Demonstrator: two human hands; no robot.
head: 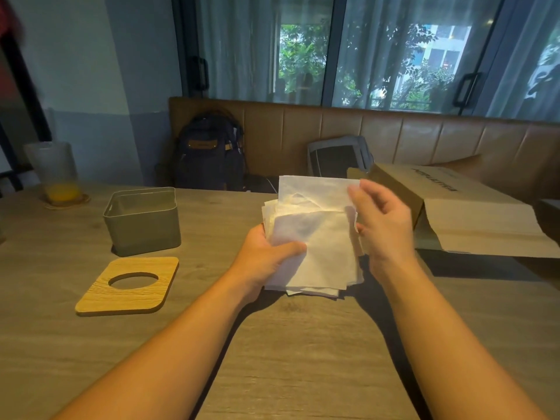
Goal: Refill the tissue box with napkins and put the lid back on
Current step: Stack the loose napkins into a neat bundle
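Observation:
A loose stack of white napkins [318, 244] is held above the middle of the table. My left hand [269, 253] grips its lower left edge, thumb on top. My right hand [381, 222] holds the right side, fingers pinching the top sheet, which stands raised. The grey tissue box [142, 225] stands open and looks empty at the left. Its wooden lid [130, 287], with a round hole, lies flat on the table in front of the box.
A brown paper bag [466, 216] lies on its side at the right, mouth toward my hands. A cup with orange drink [56, 174] stands on a coaster at far left. A backpack [209, 153] and a grey bin sit on the bench behind the wooden table [303, 344].

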